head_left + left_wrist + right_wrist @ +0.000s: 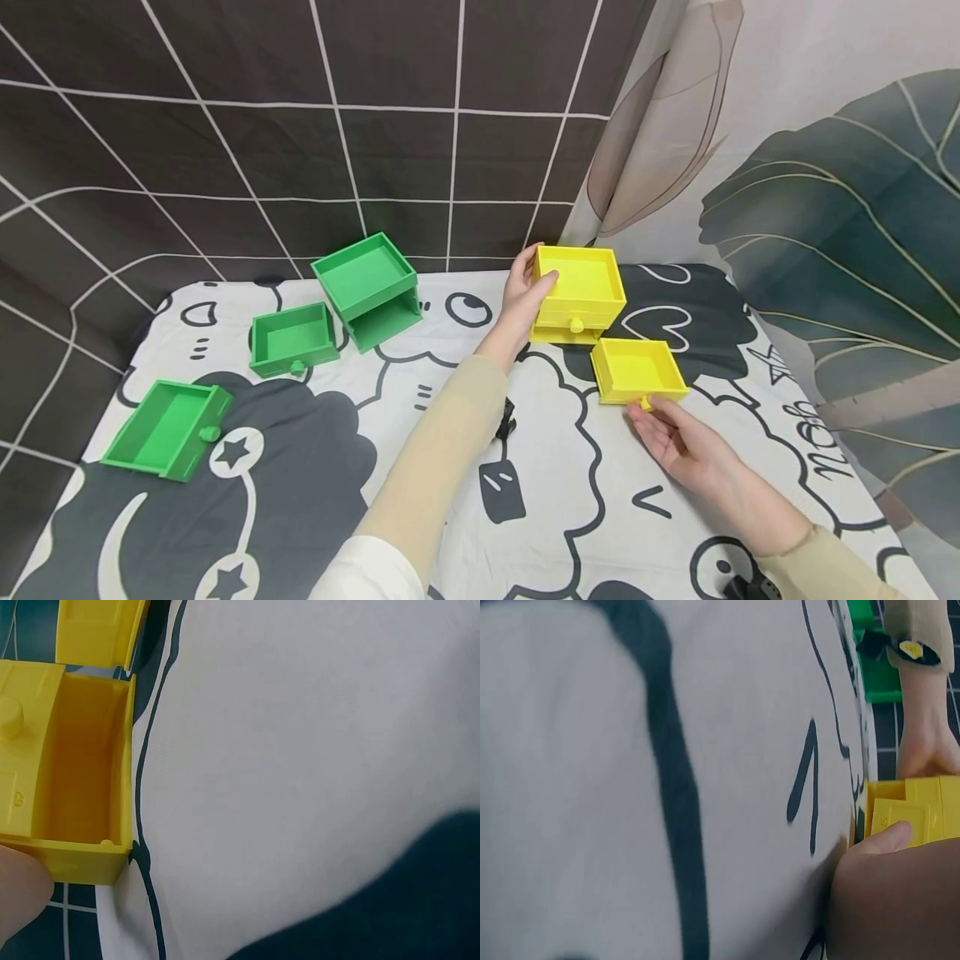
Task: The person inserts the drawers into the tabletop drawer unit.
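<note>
My left hand is curled round the left side of the yellow cabinet, thumb on top and fingers down the wall, so the thing is steadied at the back of the bench. One drawer sits in its upper slot with the little knob poking out; the lower slot looks empty. The yellow drawer that's out lies on the cloth just in front of the cabinet, open side up, and my right hand is palm-up with the fingertips at its knob, pinching it lightly as far as I can tell.

Looks like printed plastic to me: light, stiff, thin walls, kinda slick. I reckon it won't bend, but it'd skate on the cloth if nudged. The knob is tiny, so a two-finger pinch is all it gives; holding the side walls would be surer for lifting.

Over on the left there's a green cabinet and two green drawers lying loose, well apart from my hands.
</note>
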`<action>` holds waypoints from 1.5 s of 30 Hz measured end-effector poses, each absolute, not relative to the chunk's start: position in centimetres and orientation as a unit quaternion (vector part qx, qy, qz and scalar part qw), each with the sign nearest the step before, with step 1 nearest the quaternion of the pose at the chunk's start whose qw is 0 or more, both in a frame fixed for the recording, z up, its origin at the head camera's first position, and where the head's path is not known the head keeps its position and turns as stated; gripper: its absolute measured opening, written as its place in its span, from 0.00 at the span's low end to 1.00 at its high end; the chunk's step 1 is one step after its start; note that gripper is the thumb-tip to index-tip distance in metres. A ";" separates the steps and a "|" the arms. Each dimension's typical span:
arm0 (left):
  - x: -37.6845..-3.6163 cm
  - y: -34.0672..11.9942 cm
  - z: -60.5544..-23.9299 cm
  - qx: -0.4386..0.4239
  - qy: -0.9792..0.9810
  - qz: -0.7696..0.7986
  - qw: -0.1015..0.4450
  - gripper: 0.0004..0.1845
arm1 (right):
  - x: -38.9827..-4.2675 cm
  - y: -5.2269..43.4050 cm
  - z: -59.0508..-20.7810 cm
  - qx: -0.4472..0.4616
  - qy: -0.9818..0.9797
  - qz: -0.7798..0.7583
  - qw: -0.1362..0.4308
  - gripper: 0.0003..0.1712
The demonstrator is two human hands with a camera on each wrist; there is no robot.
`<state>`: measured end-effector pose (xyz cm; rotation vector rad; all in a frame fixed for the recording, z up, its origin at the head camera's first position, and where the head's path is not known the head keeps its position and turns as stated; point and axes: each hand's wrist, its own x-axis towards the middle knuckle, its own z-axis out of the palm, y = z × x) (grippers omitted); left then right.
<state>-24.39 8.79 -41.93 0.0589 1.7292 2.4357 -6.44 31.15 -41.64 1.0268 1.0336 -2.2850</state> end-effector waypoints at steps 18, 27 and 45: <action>-24.2 8.8 -42.0 0.025 0.573 0.816 0.073 0.34 | -7.2 25.7 -41.8 0.306 0.403 -0.828 0.241 0.14; -24.1 9.0 -42.0 0.021 0.576 0.814 0.075 0.34 | -8.2 23.7 -42.3 0.295 0.433 -0.818 0.237 0.12; -24.2 8.8 -42.0 0.019 0.578 0.812 0.078 0.35 | -8.7 23.0 -42.2 0.323 0.411 -0.824 0.219 0.06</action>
